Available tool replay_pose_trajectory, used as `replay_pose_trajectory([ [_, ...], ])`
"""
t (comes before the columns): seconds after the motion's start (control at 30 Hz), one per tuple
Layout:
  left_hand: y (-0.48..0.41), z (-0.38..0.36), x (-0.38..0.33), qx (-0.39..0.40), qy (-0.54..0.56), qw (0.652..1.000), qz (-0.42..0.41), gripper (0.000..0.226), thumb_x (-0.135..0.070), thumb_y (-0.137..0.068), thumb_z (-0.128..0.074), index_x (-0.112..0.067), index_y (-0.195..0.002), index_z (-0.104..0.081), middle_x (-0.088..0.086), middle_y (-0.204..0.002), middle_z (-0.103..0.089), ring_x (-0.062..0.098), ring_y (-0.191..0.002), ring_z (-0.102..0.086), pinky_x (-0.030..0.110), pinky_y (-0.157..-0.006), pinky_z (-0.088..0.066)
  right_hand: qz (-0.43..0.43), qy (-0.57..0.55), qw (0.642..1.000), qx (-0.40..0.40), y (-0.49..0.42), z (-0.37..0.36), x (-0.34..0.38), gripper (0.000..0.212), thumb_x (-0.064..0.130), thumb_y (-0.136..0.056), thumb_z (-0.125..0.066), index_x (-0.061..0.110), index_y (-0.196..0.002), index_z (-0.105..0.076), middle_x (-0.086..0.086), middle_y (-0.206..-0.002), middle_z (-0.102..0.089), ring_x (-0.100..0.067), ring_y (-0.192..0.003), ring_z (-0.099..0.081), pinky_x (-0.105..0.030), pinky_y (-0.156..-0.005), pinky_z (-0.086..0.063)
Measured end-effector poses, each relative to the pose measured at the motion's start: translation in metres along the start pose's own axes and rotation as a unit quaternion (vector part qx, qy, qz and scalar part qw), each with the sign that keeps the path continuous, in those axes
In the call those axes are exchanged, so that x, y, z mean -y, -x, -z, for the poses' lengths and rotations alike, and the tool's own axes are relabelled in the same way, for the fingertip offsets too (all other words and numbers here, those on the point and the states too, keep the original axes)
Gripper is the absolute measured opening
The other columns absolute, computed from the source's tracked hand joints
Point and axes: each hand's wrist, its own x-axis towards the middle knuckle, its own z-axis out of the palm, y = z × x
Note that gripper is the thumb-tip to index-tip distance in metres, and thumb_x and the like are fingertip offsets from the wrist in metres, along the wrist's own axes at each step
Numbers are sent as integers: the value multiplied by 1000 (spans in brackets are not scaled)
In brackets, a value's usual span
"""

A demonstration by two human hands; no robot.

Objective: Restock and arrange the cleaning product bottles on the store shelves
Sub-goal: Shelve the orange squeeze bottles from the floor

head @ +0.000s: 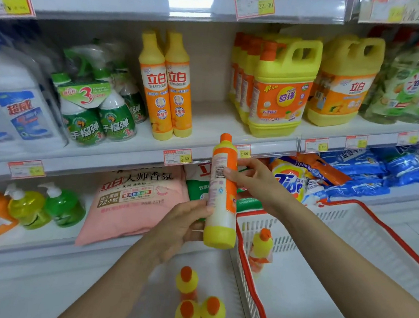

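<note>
I hold the bottle (221,197) upright before the middle shelf (214,119), below and right of the shelved pair (166,85). My left hand (185,227) curls its fingers round the lower body; my right hand (251,182) grips the label. It is probably full, stiff and slick, so the mid-body seems the surest hold.

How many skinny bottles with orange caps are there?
5. The left hand and right hand hold one bottle, one stands in the basket, three stand below beside it. More may be hidden.
</note>
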Motion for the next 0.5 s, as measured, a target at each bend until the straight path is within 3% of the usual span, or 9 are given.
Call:
replay_pose_trajectory([
  [0.13,-4,3,0,-31,27,999,7,54,-45,-83,-56,-17,-129,-58,11,-113,-72,20,-94,-70,39,-85,-54,50,-48,997,31,-3,6,-4,54,21,-89,-70,17,-136,-46,-17,-115,-67,-25,-104,-70,-31,-77,-61],
  [0.23,-2,1,2,-13,2,1000,-6,50,-38,-83,-60,-17,-128,-59,6,-113,-73,17,-97,-70,35,-83,-55,64,-74,993,72,-2,4,-4,47,18,-93,-64,20,-138,-48,-11,-119,-69,-19,-108,-69,-32,-87,-58],
  [0.33,-2,1,1,-79,-71,993,-43,51,-38,-73,-76,-16,-117,-63,1,-96,-74,9,-81,-70,25,-66,-54,67,-19,994,85,1,0,1,33,37,-95,-57,28,-127,-58,6,-117,-69,-6,-107,-66,-29,-98,-52],
  [0.4,-3,1,2,-167,-187,966,-69,60,-49,-59,-89,-25,-106,-62,-11,-80,-68,1,-67,-64,24,-60,-49,79,1,997,15,1,-4,6,47,55,-84,-60,27,-122,-58,8,-111,-68,-6,-102,-67,-28,-91,-55],
  [0.5,0,-2,6,-261,-418,867,-79,60,-60,-56,-85,-33,-99,-53,-14,-76,-62,2,-67,-60,25,-56,-40,99,-8,992,-79,-4,-7,4,44,43,-86,-69,15,-118,-57,-2,-102,-69,-14,-90,-71,-30,-75,-62],
])
